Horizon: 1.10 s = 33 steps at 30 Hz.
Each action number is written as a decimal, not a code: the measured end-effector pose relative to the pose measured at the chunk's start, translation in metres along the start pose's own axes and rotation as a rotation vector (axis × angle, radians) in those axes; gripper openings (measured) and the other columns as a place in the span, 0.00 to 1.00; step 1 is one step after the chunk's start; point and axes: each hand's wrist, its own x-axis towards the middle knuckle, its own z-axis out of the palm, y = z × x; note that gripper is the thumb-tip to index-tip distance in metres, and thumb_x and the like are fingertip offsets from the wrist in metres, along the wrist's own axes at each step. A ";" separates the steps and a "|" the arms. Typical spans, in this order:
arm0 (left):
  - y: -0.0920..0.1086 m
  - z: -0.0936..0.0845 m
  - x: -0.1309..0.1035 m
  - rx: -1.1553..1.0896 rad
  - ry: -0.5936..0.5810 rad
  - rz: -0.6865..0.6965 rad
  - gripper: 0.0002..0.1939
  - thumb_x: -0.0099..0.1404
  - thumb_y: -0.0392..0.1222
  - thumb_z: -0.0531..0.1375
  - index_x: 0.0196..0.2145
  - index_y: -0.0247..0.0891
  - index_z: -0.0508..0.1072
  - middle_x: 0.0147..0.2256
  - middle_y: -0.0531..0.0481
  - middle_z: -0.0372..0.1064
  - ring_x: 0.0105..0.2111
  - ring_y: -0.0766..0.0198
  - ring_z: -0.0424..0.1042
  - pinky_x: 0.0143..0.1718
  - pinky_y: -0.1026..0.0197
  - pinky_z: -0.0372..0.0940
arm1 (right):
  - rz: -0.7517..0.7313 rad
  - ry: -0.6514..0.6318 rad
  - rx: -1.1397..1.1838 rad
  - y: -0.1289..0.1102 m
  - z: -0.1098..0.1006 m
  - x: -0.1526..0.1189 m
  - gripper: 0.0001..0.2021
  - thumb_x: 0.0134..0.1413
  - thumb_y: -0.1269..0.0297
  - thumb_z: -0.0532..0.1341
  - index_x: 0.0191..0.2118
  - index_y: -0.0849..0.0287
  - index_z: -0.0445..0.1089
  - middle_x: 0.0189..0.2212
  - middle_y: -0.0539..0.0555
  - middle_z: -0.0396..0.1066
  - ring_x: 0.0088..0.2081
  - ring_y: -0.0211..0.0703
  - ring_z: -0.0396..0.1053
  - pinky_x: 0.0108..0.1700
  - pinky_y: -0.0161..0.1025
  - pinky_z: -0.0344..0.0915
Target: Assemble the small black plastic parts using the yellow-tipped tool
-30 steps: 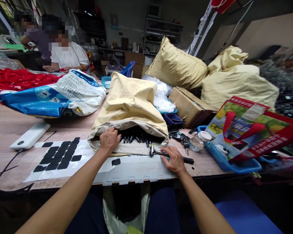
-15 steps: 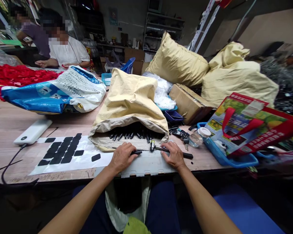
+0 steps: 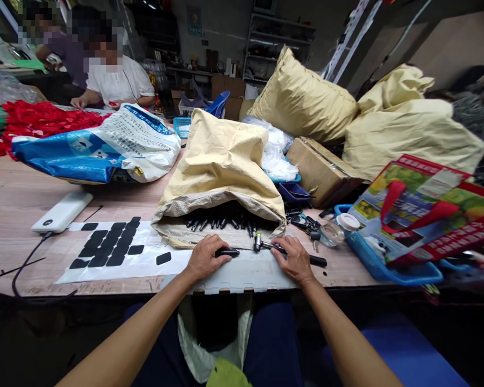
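Observation:
My left hand (image 3: 207, 258) rests on the grey board (image 3: 246, 275), its fingers closed on a short black pen-like part (image 3: 228, 252). To its right, my right hand (image 3: 293, 259) lies curled over the black handle of a small hammer (image 3: 318, 260). The hammer's head, with a yellow face, points left, between the two hands. Just behind them lies a cream sack (image 3: 221, 156) with its mouth towards me. Several similar black parts (image 3: 221, 221) show inside that mouth. The palm side of both hands is hidden.
On the left lie a white sheet with black stickers (image 3: 108, 244), a white power bank (image 3: 62, 212) and a blue-white sack (image 3: 100, 148). At right stand keys (image 3: 315, 239), a jar (image 3: 334, 232) and a blue basket (image 3: 399, 271) with a printed bag. Two people sit far left.
The whole view has shifted slightly, so things appear farther right. Both my hands keep nearly the same place and hold. A person across the table has brought a hand closer to the red pieces.

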 end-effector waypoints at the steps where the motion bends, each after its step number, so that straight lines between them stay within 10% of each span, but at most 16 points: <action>1: 0.000 0.000 0.000 -0.007 -0.005 -0.005 0.10 0.64 0.46 0.67 0.42 0.42 0.79 0.38 0.49 0.73 0.43 0.56 0.68 0.45 0.56 0.61 | -0.008 -0.002 -0.009 0.001 0.000 0.001 0.09 0.64 0.60 0.59 0.44 0.55 0.75 0.37 0.54 0.71 0.41 0.48 0.66 0.46 0.43 0.62; 7: 0.000 -0.002 0.001 -0.050 -0.005 -0.034 0.10 0.61 0.43 0.69 0.41 0.42 0.80 0.38 0.50 0.73 0.43 0.56 0.68 0.45 0.56 0.61 | -0.047 0.036 0.020 -0.010 -0.010 0.005 0.10 0.68 0.60 0.55 0.44 0.56 0.73 0.38 0.55 0.71 0.42 0.48 0.69 0.46 0.43 0.64; 19: -0.004 0.000 0.000 -0.083 0.012 -0.020 0.10 0.60 0.45 0.71 0.40 0.44 0.83 0.35 0.50 0.73 0.41 0.57 0.67 0.43 0.57 0.61 | 0.134 0.165 0.265 -0.135 -0.013 -0.014 0.16 0.70 0.63 0.54 0.57 0.51 0.72 0.40 0.54 0.74 0.41 0.43 0.73 0.44 0.37 0.68; 33: -0.007 0.004 0.000 -0.124 0.027 -0.043 0.09 0.58 0.43 0.71 0.38 0.46 0.84 0.34 0.51 0.74 0.40 0.58 0.67 0.44 0.57 0.61 | 0.156 0.147 0.067 -0.143 0.003 -0.033 0.18 0.71 0.66 0.52 0.59 0.50 0.73 0.34 0.53 0.71 0.36 0.41 0.71 0.36 0.34 0.63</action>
